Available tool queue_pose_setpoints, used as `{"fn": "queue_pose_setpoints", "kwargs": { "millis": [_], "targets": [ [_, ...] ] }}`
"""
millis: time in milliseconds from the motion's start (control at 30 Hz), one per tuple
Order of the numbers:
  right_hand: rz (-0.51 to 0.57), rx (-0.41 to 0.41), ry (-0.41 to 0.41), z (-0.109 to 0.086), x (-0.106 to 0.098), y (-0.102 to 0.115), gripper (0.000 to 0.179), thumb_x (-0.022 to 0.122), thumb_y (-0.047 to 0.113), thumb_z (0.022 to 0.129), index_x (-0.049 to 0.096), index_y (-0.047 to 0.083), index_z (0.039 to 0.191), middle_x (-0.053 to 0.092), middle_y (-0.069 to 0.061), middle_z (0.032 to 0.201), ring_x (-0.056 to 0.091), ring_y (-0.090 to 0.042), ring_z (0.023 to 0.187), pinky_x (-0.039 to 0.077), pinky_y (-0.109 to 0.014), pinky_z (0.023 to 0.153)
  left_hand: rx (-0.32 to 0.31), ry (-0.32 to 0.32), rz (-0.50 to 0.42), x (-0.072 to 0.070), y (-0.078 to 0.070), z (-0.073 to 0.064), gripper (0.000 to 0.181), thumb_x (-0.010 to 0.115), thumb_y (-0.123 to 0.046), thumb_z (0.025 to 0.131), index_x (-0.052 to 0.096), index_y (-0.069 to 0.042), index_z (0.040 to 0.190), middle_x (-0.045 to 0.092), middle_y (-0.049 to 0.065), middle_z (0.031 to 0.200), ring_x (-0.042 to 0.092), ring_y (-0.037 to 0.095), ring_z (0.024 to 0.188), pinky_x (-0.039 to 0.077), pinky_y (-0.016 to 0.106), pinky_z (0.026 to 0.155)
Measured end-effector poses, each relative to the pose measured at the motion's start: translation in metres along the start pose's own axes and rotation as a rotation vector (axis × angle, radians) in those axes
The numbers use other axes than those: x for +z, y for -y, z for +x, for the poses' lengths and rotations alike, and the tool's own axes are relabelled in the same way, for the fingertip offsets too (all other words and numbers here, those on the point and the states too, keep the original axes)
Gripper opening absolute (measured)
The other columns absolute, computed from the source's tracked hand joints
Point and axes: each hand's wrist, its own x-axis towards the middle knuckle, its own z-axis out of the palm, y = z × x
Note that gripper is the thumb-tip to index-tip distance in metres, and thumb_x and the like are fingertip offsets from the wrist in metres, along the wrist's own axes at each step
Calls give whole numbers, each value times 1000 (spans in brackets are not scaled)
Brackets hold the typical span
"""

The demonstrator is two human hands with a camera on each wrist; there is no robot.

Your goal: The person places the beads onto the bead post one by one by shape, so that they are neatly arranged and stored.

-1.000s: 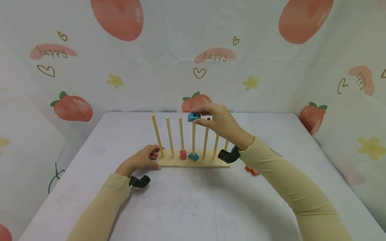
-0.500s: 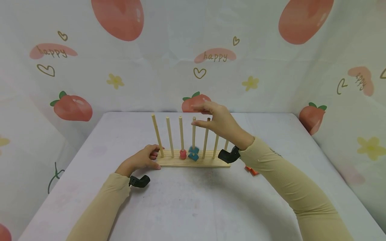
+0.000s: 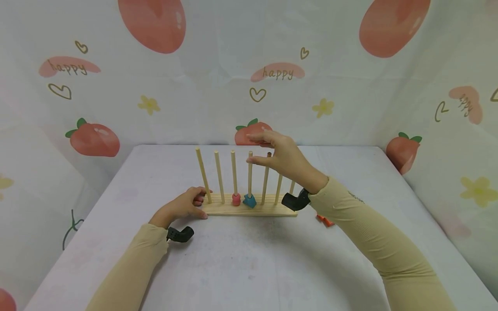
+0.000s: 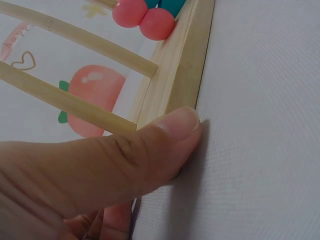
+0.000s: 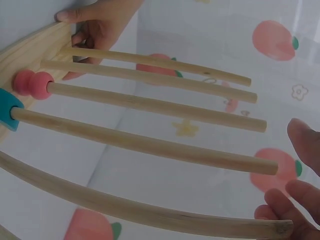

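My left hand (image 3: 180, 207) grips the left end of a wooden peg board (image 3: 268, 210), its thumb at the front edge and its fingers curled behind. Several tall wooden dowels stand upright in a row along the board. Two blue beads (image 3: 250, 201) sit stacked at the foot of the fourth dowel (image 3: 250, 175) from the left. At the foot of the third are round pink beads (image 5: 40, 86). Beside the top of the fourth dowel, my right hand (image 3: 287, 156) hovers with thumb and fingers spread, holding nothing.
Orange-red pieces (image 3: 325, 220) lie on the white table (image 3: 241, 268) to the right of the board, partly hidden by the right sleeve. A patterned fruit-print cloth (image 3: 218, 86) hangs behind the table.
The right hand has let go of a blue bead at the top of the fourth dowel. The bead has dropped down onto the blue one below. The left hand has stayed put.
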Motion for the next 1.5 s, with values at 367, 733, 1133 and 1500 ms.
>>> {"fn": "queue_pose_setpoints", "kwargs": {
  "millis": [367, 733, 1133, 1500],
  "targets": [
    [101, -119, -87, -9, -3, -2, 49, 76, 12, 83, 59, 8, 129, 59, -5, 131, 52, -18, 125, 39, -33, 108, 11, 1, 0, -1, 1, -2, 80, 84, -3, 70, 43, 2, 139, 39, 22, 127, 42, 30, 112, 40, 41, 98],
    [267, -206, -263, -47, -19, -17, 55, 68, -15, 80, 53, -3, 131, 57, -10, 133, 49, -17, 129, 33, -33, 112, 10, -6, 2, 1, 3, 0, 78, 84, -5, 71, 44, 4, 137, 39, 24, 129, 44, 32, 113, 40, 43, 99],
    [264, -109, -401, -95, -40, -54, 52, 59, -21, 82, 48, -10, 132, 58, 2, 128, 52, -11, 124, 38, -19, 105, 6, 1, 2, 0, -2, -1, 79, 84, -4, 70, 44, 3, 139, 40, 22, 129, 42, 30, 110, 39, 42, 97],
    [141, 133, -394, -137, -44, -90, 43, 59, -7, 91, 48, -7, 132, 57, 7, 126, 53, 2, 117, 38, -10, 99, -6, -3, -10, 0, 1, 0, 80, 84, -4, 71, 42, 5, 138, 39, 24, 130, 43, 32, 114, 39, 44, 100]
  ]
}}
